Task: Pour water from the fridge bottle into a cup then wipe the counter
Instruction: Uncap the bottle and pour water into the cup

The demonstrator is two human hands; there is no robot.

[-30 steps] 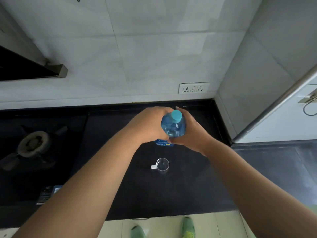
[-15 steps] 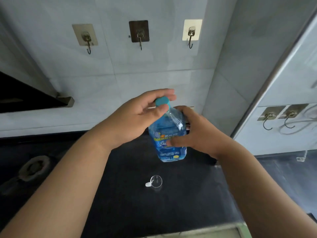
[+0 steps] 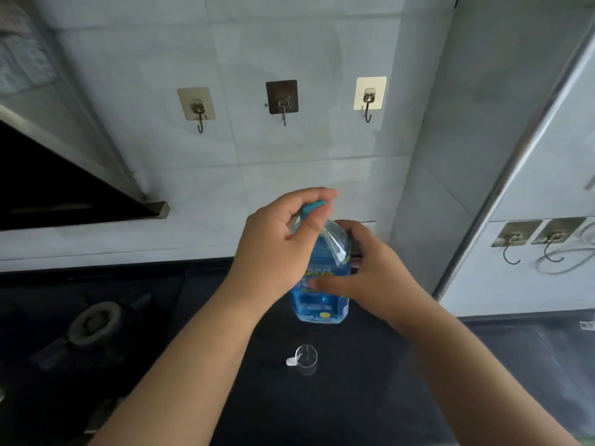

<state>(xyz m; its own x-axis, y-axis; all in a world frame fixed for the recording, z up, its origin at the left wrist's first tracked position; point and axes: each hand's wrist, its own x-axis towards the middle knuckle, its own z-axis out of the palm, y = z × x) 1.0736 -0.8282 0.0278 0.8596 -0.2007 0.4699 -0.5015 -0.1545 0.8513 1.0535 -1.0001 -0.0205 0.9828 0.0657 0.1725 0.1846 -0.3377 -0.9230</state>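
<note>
- Black worktop (image 3: pixel 370 397) under a grey tiled wall; three adhesive hooks (image 3: pixel 282 99) above, gas burner (image 3: pixel 93 321) toward the worktop's left end.
- Bottle (image 3: pixel 322 284): blue, upright, long axis near vertical, held toward the worktop's back edge.
- Cap (image 3: pixel 313 208): on the neck, pinched between thumb and fingertips of the left hand (image 3: pixel 277 249).
- Right hand (image 3: pixel 363 278): fingers curled round the bottle's body, steadying it.
- Cup (image 3: pixel 306 358): clear, empty, nearer the front edge, apart from the bottle.
- Judgement: uncapping step; pour not begun.

The cup (image 3: pixel 306 358) stands on the table (image 3: pixel 370 397). The bottle (image 3: pixel 322 284) is behind the cup, the burner (image 3: pixel 93 321) far to its left.
</note>
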